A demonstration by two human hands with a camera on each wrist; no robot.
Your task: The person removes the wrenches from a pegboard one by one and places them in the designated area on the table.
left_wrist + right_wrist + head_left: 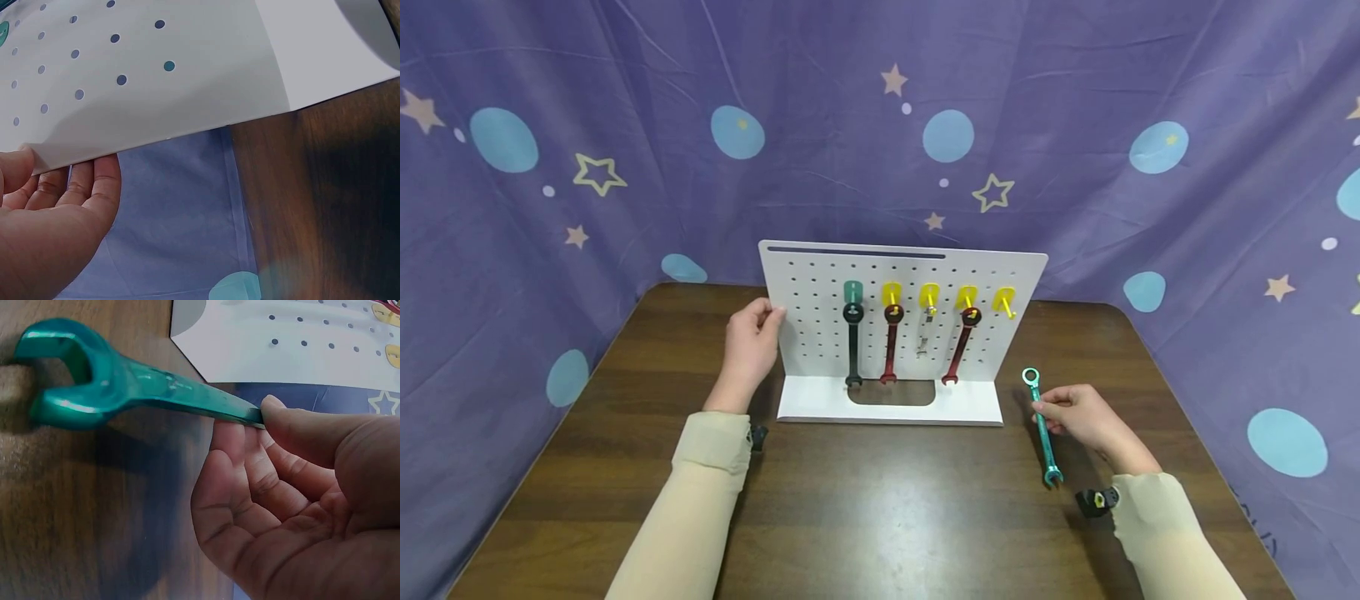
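Note:
My right hand [1078, 419] pinches a shiny green combination wrench [1043, 437] by its shaft between thumb and fingers, to the right of a white pegboard stand [820, 333]. The wrench's ring end points up and its open end points down toward me; that open end [69, 375] looms large in the right wrist view. At the pegboard's left edge, my left hand [751, 346] grips the panel, thumb in front and fingers behind [103, 187]. On the board's hooks hang a black wrench [853, 346], two red wrenches [891, 346] and a silver one [923, 343].
The rightmost yellow hook [1004, 302] on the pegboard bears nothing. A green hook [853, 292] holds the black wrench. The stand sits on a brown wooden table [880, 508], with a purple patterned curtain [850, 125] behind and at both sides.

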